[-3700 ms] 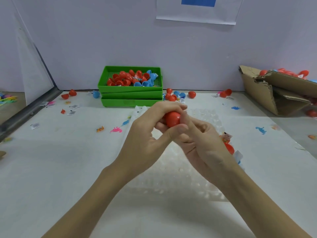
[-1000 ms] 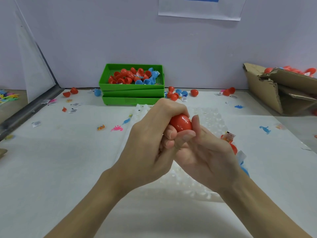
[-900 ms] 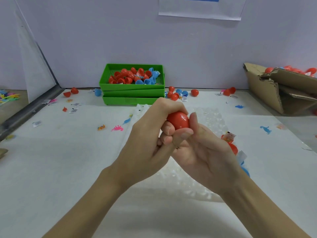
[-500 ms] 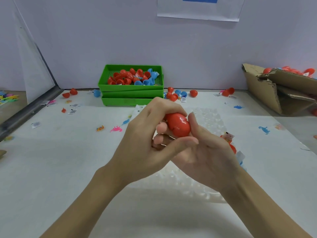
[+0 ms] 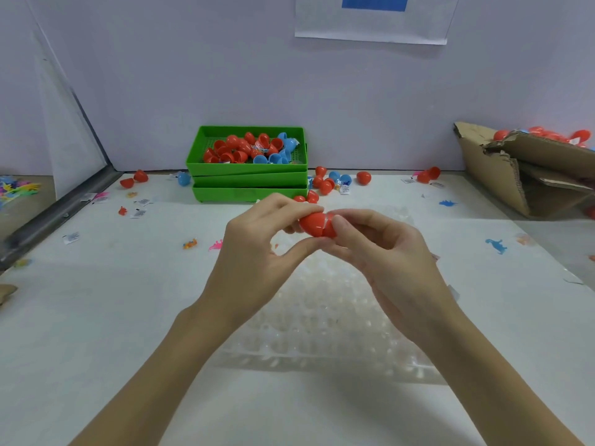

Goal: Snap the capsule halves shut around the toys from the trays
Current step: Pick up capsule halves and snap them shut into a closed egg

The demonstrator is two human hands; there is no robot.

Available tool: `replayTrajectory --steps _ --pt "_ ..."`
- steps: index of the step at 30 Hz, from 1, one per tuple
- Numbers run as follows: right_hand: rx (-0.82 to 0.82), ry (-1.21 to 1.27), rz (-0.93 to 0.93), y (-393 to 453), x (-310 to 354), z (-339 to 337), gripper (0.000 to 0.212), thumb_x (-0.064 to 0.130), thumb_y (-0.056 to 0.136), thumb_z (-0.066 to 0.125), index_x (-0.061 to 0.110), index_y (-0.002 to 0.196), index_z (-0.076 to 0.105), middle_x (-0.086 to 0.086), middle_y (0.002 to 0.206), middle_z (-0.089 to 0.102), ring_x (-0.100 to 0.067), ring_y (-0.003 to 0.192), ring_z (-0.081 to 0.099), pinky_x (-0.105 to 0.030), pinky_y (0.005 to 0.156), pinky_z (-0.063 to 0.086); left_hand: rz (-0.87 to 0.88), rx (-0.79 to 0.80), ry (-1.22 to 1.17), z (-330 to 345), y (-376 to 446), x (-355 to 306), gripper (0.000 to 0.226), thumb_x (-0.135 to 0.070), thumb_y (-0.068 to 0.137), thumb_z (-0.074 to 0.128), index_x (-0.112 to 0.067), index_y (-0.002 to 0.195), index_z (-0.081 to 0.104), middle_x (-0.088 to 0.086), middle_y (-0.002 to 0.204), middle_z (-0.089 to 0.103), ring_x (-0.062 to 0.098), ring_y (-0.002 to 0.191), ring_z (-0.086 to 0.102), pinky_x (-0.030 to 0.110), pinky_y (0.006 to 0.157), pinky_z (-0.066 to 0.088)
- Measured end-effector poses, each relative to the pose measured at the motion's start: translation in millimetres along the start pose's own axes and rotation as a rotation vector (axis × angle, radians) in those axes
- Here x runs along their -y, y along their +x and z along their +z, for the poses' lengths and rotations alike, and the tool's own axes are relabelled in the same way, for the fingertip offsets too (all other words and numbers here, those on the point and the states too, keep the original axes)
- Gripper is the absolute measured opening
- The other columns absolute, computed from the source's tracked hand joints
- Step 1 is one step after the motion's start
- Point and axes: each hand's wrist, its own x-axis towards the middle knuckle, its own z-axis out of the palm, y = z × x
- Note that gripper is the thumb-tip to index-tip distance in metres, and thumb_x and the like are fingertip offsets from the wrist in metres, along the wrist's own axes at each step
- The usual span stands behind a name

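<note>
A red capsule [image 5: 315, 224] is held between both hands above the table's middle, lying sideways with a seam showing between its two halves. My left hand [image 5: 257, 252] pinches its left half with thumb and fingers. My right hand [image 5: 383, 249] pinches the right half, thumb on the front. Whatever is inside the capsule is hidden. The stack of green trays [image 5: 248, 181] at the back holds several red and blue capsule halves [image 5: 248, 149].
A clear bubble tray [image 5: 325, 317] lies under my hands. Loose capsules [image 5: 363, 178] and small toy dinosaurs [image 5: 496, 245] are scattered over the white table. A torn cardboard box [image 5: 528, 175] with red capsules stands at the right. A slanted clear panel [image 5: 64, 130] is on the left.
The capsule has turned from upright in my clasped hands to lying sideways. My hands have drawn apart, each now pinching one end, and the seam shows.
</note>
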Motion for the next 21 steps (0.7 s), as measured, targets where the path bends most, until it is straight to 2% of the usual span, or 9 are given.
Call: replayTrajectory --steps 4,8,12,18,21 --pt "-0.017 -0.155 -0.111 -1.9 -1.9 -0.4 0.018 0.021 0.092 0.073 0.013 0.107 0.078 -0.002 0.099 0.08 -0.019 0.099 0.076 -0.027 0.091 0.059 -0.018 0.002 -0.046 -2.6 0.2 1.6 0.036 -0.022 0.08 0.088 -0.01 0.113 0.08 0.0 0.096 0.075 0.015 0.083 0.07 0.023 0.08 0.058" --pt "-0.006 -0.23 -0.165 -3.0 -0.3 -0.6 0.016 0.018 0.095 0.071 0.015 0.109 0.079 0.001 0.1 0.08 -0.017 0.1 0.075 -0.027 0.092 0.059 -0.009 -0.015 -0.056 -4.8 -0.5 -1.4 0.035 -0.025 0.08 0.087 -0.011 0.111 0.081 -0.001 0.096 0.077 0.014 0.085 0.072 0.02 0.081 0.058" --pt "0.03 -0.301 -0.223 -2.1 1.6 -1.5 0.017 0.015 0.095 0.071 0.012 0.11 0.078 0.004 0.098 0.08 -0.013 0.097 0.075 -0.018 0.084 0.057 -0.048 -0.017 -0.125 -6.8 0.1 -4.9 0.035 -0.026 0.078 0.088 -0.013 0.11 0.081 -0.002 0.098 0.078 0.015 0.088 0.075 0.023 0.083 0.06" --pt "-0.009 -0.37 -0.238 -3.1 -0.8 3.0 0.019 0.02 0.092 0.073 0.017 0.11 0.078 0.012 0.096 0.079 -0.005 0.094 0.074 -0.012 0.08 0.055 -0.062 -0.01 -0.084 -5.1 -1.1 -4.0 0.041 -0.025 0.076 0.088 -0.01 0.114 0.08 -0.001 0.102 0.078 0.009 0.09 0.074 0.017 0.086 0.058" --pt "-0.022 -0.335 -0.216 -2.6 -1.2 2.4 0.018 0.02 0.091 0.075 0.017 0.109 0.078 0.012 0.095 0.079 -0.005 0.094 0.074 -0.012 0.08 0.055 -0.121 -0.009 -0.128 -3.3 -1.9 -3.9 0.043 -0.023 0.077 0.088 -0.01 0.117 0.079 0.0 0.104 0.078 0.01 0.091 0.075 0.022 0.087 0.06"
